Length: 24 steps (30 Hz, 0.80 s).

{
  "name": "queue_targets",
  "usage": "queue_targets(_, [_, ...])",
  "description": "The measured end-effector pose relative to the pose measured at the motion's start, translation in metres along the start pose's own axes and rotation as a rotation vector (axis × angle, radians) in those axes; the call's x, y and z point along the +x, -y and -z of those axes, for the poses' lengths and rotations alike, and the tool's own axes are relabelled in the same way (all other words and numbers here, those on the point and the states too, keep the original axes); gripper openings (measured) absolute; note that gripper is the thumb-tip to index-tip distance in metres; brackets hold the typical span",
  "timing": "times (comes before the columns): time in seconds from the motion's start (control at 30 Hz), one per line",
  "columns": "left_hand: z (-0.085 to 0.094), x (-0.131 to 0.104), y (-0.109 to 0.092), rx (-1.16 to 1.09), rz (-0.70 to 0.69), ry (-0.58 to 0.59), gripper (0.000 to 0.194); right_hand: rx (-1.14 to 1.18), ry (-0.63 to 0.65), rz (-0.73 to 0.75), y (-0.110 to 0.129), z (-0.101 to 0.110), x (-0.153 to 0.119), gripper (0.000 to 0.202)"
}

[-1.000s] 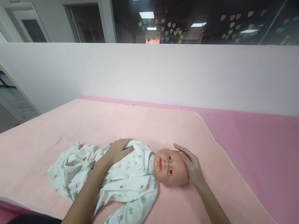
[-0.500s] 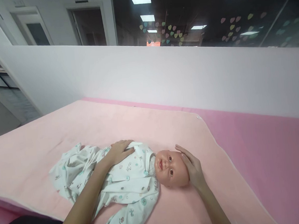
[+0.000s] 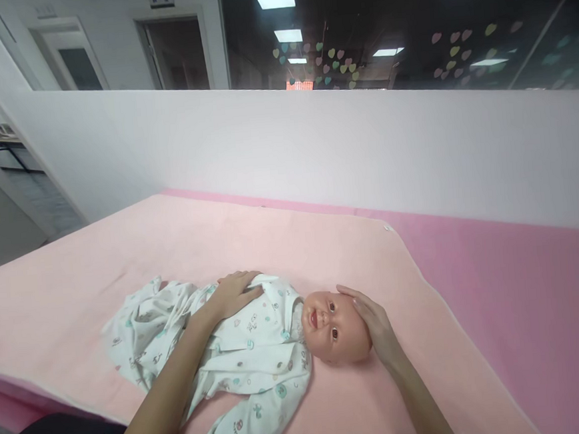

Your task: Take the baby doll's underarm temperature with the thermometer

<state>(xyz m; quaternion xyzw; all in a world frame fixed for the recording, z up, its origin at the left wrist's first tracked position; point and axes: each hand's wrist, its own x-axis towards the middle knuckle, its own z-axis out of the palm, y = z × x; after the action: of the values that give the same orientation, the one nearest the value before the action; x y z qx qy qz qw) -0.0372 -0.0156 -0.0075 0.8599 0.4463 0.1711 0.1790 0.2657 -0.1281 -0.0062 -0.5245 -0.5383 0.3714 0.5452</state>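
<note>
A baby doll (image 3: 337,327) lies on its back on a pale pink sheet (image 3: 281,238), its head toward the right. It wears a white outfit (image 3: 272,325) with small coloured prints. My left hand (image 3: 234,295) rests flat on the outfit over the doll's torso, fingers spread a little. Against the top of the doll's head lies my right hand (image 3: 375,317), its fingers stretched out and curving over the forehead side. The lower part of the outfit is crumpled at the left, and one sleeve extends toward the front edge.
A white wall (image 3: 314,148) stands behind the sheet, with a dark window (image 3: 403,7) above it. Darker pink cover (image 3: 525,279) shows at the right. Far left, a shelf (image 3: 0,139) holds some objects.
My right hand has shifted slightly on the doll's head, its fingers now lying closer along the top. My left hand stays in place. The camera view has moved a little.
</note>
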Motion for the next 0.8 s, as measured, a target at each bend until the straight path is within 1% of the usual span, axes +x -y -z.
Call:
queue_targets(0.07, [-0.002,0.001,0.004,-0.02,0.025,-0.005,0.047,0.042,0.012,-0.03,-0.002,0.0,0.001,0.043])
queue_targets(0.13, [-0.003,0.001,0.004,-0.06,0.067,-0.035,0.05,0.058,-0.029,-0.027,-0.005,0.0,0.003,0.042])
queue_targets(0.17, [-0.003,0.001,0.002,-0.08,0.082,-0.072,0.051,0.057,-0.046,-0.021,-0.007,-0.001,0.003,0.042])
queue_targets(0.23, [-0.002,-0.004,-0.007,-0.104,0.087,-0.205,0.048,0.041,-0.07,-0.002,-0.01,0.0,0.004,0.042])
queue_targets(0.3, [0.0,-0.013,-0.024,-0.104,0.032,-0.332,0.04,0.0,-0.124,0.033,-0.01,0.001,0.004,0.041])
queue_targets(0.33, [0.001,-0.018,-0.033,-0.103,-0.02,-0.334,0.037,-0.035,-0.167,0.058,-0.008,0.002,0.004,0.04])
queue_targets(0.43, [0.001,-0.036,-0.056,-0.076,-0.284,-0.084,0.033,-0.215,-0.307,0.172,0.01,0.002,-0.002,0.033])
queue_targets(0.47, [0.0,-0.041,-0.06,-0.052,-0.337,-0.061,0.032,-0.301,-0.335,0.234,0.019,0.0,-0.006,0.029])
queue_targets(0.5, [-0.001,-0.044,-0.064,-0.028,-0.37,-0.063,0.029,-0.392,-0.337,0.314,0.03,-0.004,-0.01,0.026])
queue_targets(0.53, [-0.002,-0.046,-0.065,-0.012,-0.381,-0.094,0.027,-0.487,-0.302,0.408,0.041,-0.009,-0.014,0.022])
queue_targets(0.57, [-0.003,-0.047,-0.066,-0.013,-0.372,-0.143,0.026,-0.583,-0.224,0.512,0.051,-0.017,-0.019,0.02])
queue_targets(0.63, [-0.003,-0.044,-0.067,-0.103,-0.309,-0.242,0.029,-0.767,0.028,0.699,0.069,-0.036,-0.027,0.018])
queue_targets(0.67, [-0.003,-0.041,-0.068,-0.189,-0.261,-0.281,0.031,-0.853,0.155,0.764,0.075,-0.048,-0.029,0.019])
queue_targets(0.7, [-0.002,-0.038,-0.068,-0.291,-0.206,-0.314,0.033,-0.932,0.254,0.808,0.079,-0.06,-0.03,0.021])
queue_targets(0.73, [-0.002,-0.035,-0.068,-0.391,-0.149,-0.343,0.034,-1.005,0.321,0.831,0.08,-0.072,-0.029,0.024])
queue_targets(0.77, [0.0,-0.034,-0.068,-0.474,-0.1,-0.362,0.035,-1.072,0.346,0.838,0.08,-0.082,-0.025,0.026])
queue_targets(0.8, [0.001,-0.033,-0.068,-0.528,-0.064,-0.374,0.036,-1.137,0.342,0.832,0.079,-0.092,-0.02,0.028])
